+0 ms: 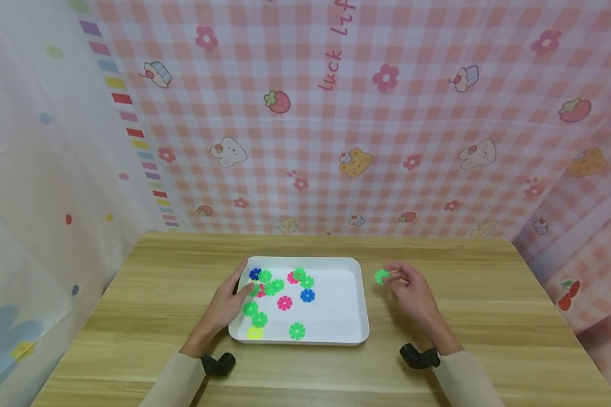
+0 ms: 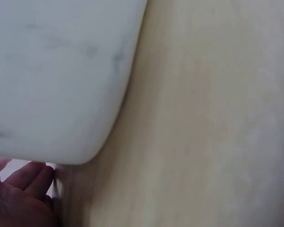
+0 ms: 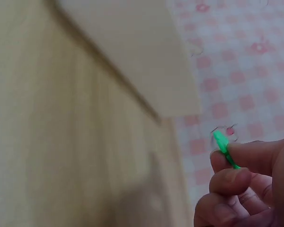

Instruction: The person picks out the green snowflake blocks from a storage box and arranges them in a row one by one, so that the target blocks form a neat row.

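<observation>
My right hand (image 1: 411, 291) pinches a green notched plastic disc (image 1: 381, 276), a snowflake building piece, just beyond the tray's right side. In the right wrist view the green disc (image 3: 221, 141) shows edge-on between thumb and fingertips. My left hand (image 1: 227, 302) grips the left rim of a white rectangular tray (image 1: 336, 316), thumb over the inside and fingers outside. Inside the tray lie several green discs, among them one near the front (image 1: 297, 331), a pink disc (image 1: 284, 303), a blue disc (image 1: 308, 295), a dark blue disc (image 1: 255, 274) and a yellow disc (image 1: 255, 333).
The tray stands on a wood-grain table (image 1: 468, 305). Behind the table hangs a pink checked curtain (image 1: 326, 130), with a white dotted curtain (image 1: 56, 186) at the left. A black wrist strap piece (image 1: 420, 357) sits on the right wrist, another (image 1: 219, 364) on the left.
</observation>
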Available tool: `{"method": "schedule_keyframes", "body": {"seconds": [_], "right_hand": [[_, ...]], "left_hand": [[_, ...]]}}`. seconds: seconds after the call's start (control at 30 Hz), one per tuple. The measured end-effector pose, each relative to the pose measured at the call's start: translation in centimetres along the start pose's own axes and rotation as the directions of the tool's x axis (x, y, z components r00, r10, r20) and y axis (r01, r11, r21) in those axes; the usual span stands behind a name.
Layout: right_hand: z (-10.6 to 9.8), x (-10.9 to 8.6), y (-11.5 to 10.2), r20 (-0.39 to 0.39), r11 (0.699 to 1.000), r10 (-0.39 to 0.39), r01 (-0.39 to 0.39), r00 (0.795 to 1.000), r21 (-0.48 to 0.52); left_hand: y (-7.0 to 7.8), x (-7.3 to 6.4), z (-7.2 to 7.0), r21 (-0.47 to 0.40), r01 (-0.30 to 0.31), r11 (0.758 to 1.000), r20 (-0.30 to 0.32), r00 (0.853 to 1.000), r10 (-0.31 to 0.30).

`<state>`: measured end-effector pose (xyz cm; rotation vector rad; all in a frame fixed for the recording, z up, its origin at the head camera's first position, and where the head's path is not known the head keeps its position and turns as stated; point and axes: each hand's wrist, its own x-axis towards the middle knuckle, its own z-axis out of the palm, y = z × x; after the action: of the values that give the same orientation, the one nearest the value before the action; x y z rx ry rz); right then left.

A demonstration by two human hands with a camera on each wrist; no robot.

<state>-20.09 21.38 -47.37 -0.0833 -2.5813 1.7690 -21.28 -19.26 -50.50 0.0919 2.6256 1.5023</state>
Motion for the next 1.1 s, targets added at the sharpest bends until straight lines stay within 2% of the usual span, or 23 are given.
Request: {"method": "schedule_keyframes", "body": {"seconds": [0.17, 0.43, 0.73, 1.1], "right_hand": [[0.0, 0.2, 1.4, -0.019, 0.998, 0.045, -0.046, 0.999, -0.036], [0.1, 0.5, 2.9, -0.034, 0.996, 0.038, -0.040, 0.999, -0.085], [0.2, 0.8, 3.4, -0.003, 0.988, 0.020, -0.021, 1.000, -0.156], [0.2, 0.5, 3.5, -0.018, 0.985, 0.037, -0.039, 0.999, -0.166]], "left_hand": [[-0.2, 0.0, 0.0, -0.015, 0.000, 1.000, 0.003, 1.000, 0.000], [-0.2, 0.1, 0.0, -0.030, -0.010, 1.000, 0.008, 1.000, 0.010], [-0.3, -0.1, -0.1, -0.033, -0.024, 0.999, 0.004, 1.000, 0.024], [-0.4, 0.1, 0.0, -0.029, -0.023, 0.999, 0.005, 1.000, 0.023]]}}
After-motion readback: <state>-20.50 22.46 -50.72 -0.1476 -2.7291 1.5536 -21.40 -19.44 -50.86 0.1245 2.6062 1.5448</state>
